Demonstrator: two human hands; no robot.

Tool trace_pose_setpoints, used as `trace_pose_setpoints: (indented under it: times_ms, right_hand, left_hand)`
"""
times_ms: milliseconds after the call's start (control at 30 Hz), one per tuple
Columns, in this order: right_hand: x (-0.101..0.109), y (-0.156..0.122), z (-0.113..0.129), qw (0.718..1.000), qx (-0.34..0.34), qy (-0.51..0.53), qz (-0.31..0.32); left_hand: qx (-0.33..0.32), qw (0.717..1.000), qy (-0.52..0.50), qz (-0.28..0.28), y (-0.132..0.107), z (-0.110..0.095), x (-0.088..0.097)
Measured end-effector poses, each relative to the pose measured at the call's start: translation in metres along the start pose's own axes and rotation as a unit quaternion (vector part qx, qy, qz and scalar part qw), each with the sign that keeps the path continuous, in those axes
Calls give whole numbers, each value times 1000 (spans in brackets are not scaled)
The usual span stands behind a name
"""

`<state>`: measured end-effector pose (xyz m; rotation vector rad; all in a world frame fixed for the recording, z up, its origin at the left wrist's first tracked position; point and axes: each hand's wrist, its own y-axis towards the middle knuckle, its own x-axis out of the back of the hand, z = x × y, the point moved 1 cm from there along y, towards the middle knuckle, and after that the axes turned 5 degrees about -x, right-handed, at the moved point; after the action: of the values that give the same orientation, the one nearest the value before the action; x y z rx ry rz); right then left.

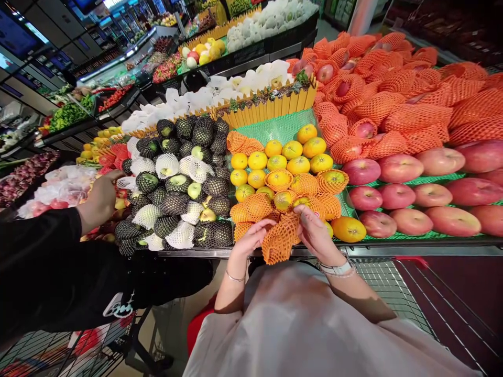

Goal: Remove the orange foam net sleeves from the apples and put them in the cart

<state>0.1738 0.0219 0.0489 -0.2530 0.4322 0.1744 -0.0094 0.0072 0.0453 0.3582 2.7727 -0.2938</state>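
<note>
Red apples (pixel 414 195) lie in rows on the right, with netted apples (pixel 377 99) heaped behind them and a cart (pixel 393 287) just below. On the left, green fruit (pixel 194 190), much of it in black or white nets, sits beside a person in black (pixel 43 262), near another cart (pixel 23 345). Farther back, a yellow fence (pixel 271 110) borders white-wrapped fruit (pixel 247 84).

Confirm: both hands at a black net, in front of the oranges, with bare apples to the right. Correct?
Color's wrong: the net is orange, per the head view. Left hand and right hand are at it, in front of the oranges, bare apples to the right.
</note>
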Motion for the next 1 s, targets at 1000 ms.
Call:
trace_pose_setpoints:
  times_ms: [1000]
  right_hand:
    - [3,-10,-21,818,244,-488,184]
  left_hand:
    - [-75,987,121,-80,-7,0,-3]
